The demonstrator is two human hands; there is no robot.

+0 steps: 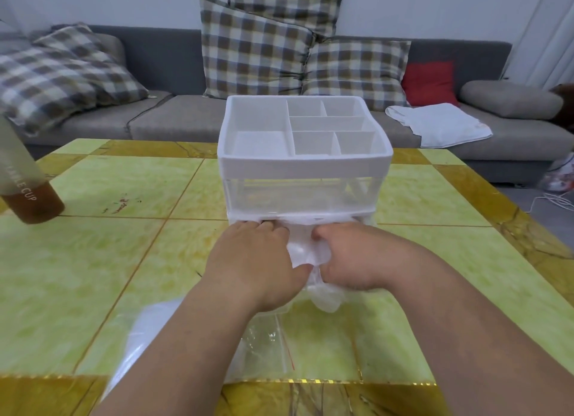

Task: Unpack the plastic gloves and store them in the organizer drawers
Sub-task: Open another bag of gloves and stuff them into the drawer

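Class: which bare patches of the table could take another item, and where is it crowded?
Free: the table between bottle and organizer, and from the organizer to the table's right edge. Crowded: before the organizer, where left hand and right hand hold the gloves at the lower drawer, clear bags lying nearer.

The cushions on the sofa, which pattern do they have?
The cushions are checked brown, grey and cream; head view.

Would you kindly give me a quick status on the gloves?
Both holding gloves: left grip, right grip. Bunched low at organizer front. Empty bag nearby, not blocking.
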